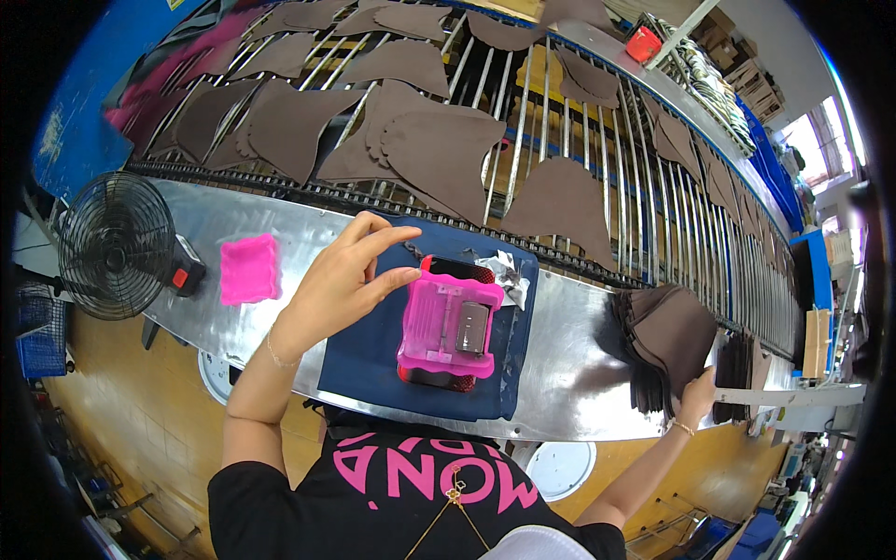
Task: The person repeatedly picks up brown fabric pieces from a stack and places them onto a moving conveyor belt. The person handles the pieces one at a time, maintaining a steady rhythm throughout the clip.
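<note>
L hand (343, 269) has thumb and fingers spread, thumb tip by the upper-left corner of the pink tray (431, 322) on the blue mat (364, 364) — can't tell if touching. R hand (696, 397) I see at the brown stack's (672, 327) lower edge, R of mat — grip unclear from my cam.

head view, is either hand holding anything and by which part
Left hand: nothing held. Right hand: at the lower right edge of the brown stack; whether it grips cannot be told.
</note>
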